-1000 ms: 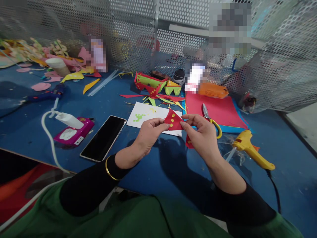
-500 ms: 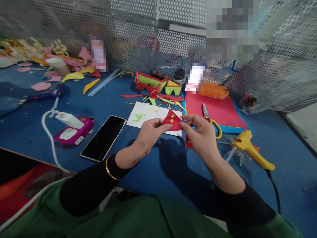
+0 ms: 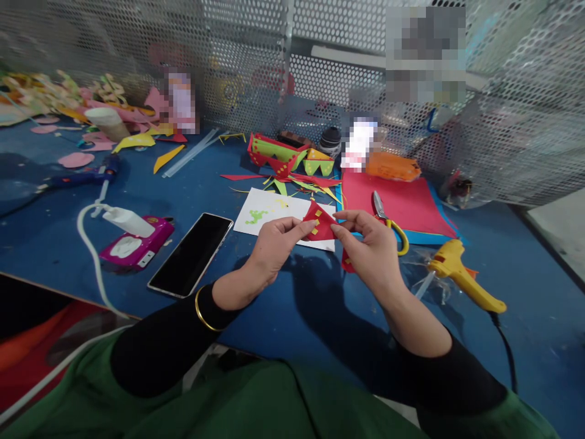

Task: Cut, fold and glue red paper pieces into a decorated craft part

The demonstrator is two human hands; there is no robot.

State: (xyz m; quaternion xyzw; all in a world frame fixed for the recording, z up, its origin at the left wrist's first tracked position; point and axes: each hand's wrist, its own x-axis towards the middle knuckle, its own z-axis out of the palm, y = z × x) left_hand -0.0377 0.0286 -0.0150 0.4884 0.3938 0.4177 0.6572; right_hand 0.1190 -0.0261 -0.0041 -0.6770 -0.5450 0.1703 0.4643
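Observation:
Between both hands is a red paper piece (image 3: 325,230) with small yellow diamond-shaped bits on its face. My left hand (image 3: 278,250) pinches its left side, the thumb lying over the front. On the right side, my right hand (image 3: 372,253) grips it between thumb and fingers. Below that hand hangs or lies more red paper (image 3: 347,262) with a yellow bit; whether it joins the held piece is hidden. Under the hands rests a white sheet (image 3: 247,222) with scattered green and yellow bits.
Scissors (image 3: 397,235) with yellow handles and a yellow glue gun (image 3: 450,262) lie to the right, near red sheets (image 3: 411,210). Red and green paper shapes (image 3: 278,152) stand behind the white sheet. Leftward are a phone (image 3: 192,256) and a purple power socket (image 3: 137,250).
My left thumb has slid slightly up and over the red paper's left side, near a yellow bit. Otherwise both hands stay in nearly the same place.

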